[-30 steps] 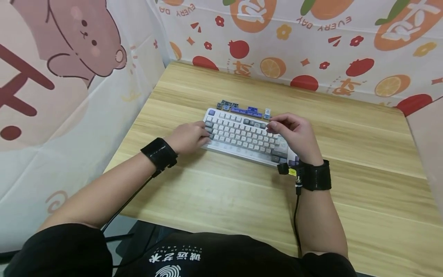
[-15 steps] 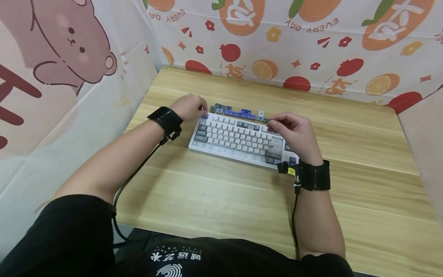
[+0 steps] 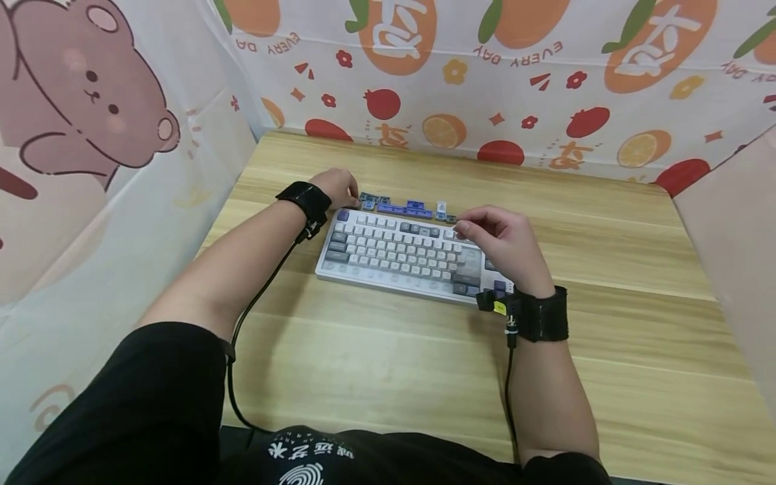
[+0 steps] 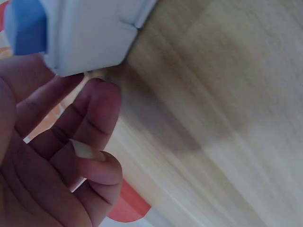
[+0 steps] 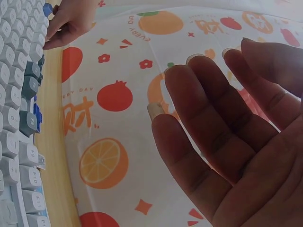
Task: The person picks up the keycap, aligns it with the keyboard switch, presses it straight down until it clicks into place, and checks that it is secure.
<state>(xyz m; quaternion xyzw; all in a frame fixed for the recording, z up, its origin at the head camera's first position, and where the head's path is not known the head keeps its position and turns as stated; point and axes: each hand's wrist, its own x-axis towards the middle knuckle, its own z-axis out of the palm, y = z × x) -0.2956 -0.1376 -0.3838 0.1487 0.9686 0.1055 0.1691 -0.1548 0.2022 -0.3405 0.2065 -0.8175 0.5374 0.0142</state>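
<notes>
A white and grey keyboard (image 3: 400, 249) lies on the wooden table, with a blue-purple key at its back left corner. The front row of it looks pale and flat, without raised keycaps. Several loose keycaps stand in a line behind it, including a long blue one (image 3: 404, 211). My left hand (image 3: 337, 188) is at the back left corner, fingers loosely bent near the loose caps; in the left wrist view the fingertips are close by the casing, with nothing seen between them. Above the right end hovers my right hand (image 3: 509, 246), fingers relaxed and holding nothing.
The wooden tabletop (image 3: 376, 364) meets a fruit-printed cloth (image 3: 485, 87) at the back and a bear-printed cloth (image 3: 139, 202) on the left. A black cable (image 3: 248, 303) runs from the left wrist strap, another (image 3: 509, 391) from the right.
My left hand has gone from the keyboard's left side to its back left corner. The right hand stays over the right end. The head view has shifted; the keyboard keeps its place on the table.
</notes>
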